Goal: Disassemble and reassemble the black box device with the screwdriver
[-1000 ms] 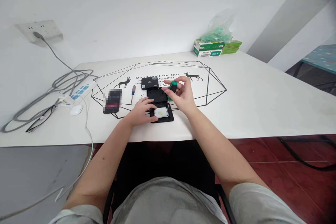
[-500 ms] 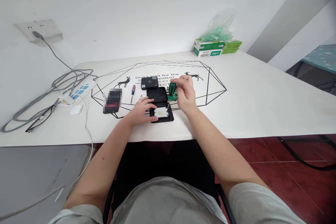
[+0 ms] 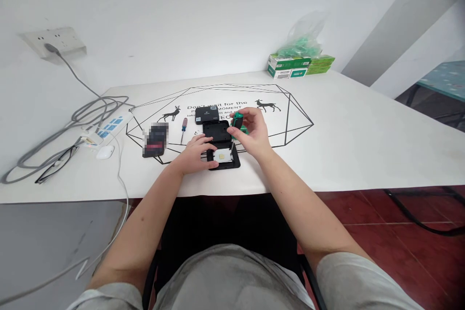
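A black casing (image 3: 234,162) with a silver plate (image 3: 227,155) in it lies near the table's front edge. My left hand (image 3: 198,154) rests at its left side, thumb and fingers apart, steadying or touching the casing. My right hand (image 3: 253,128) is closed round the green and black handle of a screwdriver (image 3: 237,121), whose shaft points down to the plate's right edge. Just behind are a black shell piece (image 3: 217,131) and a flat black box (image 3: 207,115). Part of a green board (image 3: 244,130) shows beside the screwdriver.
A second screwdriver (image 3: 184,126) and a blurred dark object (image 3: 156,140) lie to the left. Farther left are a power strip (image 3: 112,126), cables, a white mouse-shaped item (image 3: 105,152) and glasses (image 3: 56,167). Green boxes (image 3: 290,63) stand at the back.
My right hand has turned and its grip on the handle has shifted, with the thumb now at the handle's left side. The left hand has not moved.
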Action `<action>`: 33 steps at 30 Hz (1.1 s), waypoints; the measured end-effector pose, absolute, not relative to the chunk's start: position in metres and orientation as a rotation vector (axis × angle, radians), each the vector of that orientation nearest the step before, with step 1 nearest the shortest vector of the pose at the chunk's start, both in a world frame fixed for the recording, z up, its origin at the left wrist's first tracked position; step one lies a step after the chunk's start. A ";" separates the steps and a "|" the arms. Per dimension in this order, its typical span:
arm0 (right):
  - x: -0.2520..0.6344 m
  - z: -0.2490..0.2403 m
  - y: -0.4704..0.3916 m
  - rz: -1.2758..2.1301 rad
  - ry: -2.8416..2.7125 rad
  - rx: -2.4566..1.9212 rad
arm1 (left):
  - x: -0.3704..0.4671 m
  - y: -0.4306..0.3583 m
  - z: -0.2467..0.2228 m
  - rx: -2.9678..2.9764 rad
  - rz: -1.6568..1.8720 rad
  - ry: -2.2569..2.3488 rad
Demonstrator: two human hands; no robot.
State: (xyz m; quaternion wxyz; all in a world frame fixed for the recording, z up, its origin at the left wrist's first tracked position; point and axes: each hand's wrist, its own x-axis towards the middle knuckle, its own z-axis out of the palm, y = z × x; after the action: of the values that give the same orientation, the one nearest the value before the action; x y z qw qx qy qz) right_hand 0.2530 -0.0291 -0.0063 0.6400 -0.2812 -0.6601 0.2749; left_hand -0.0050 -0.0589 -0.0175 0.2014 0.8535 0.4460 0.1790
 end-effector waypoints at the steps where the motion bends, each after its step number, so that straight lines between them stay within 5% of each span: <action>1: 0.252 -0.005 -0.030 0.625 -1.495 -0.663 | -0.005 -0.059 -0.017 2.386 0.503 1.242; 33: 0.243 -0.002 -0.027 0.825 -1.230 -0.649 | 0.006 -0.060 -0.021 2.463 0.767 1.166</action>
State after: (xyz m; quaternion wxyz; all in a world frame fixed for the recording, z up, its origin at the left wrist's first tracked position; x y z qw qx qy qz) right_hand 0.2428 -0.0266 -0.0017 0.6906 -0.2904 -0.5502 0.3690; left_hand 0.0065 -0.0595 -0.0211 0.1547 0.8596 0.4068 0.2677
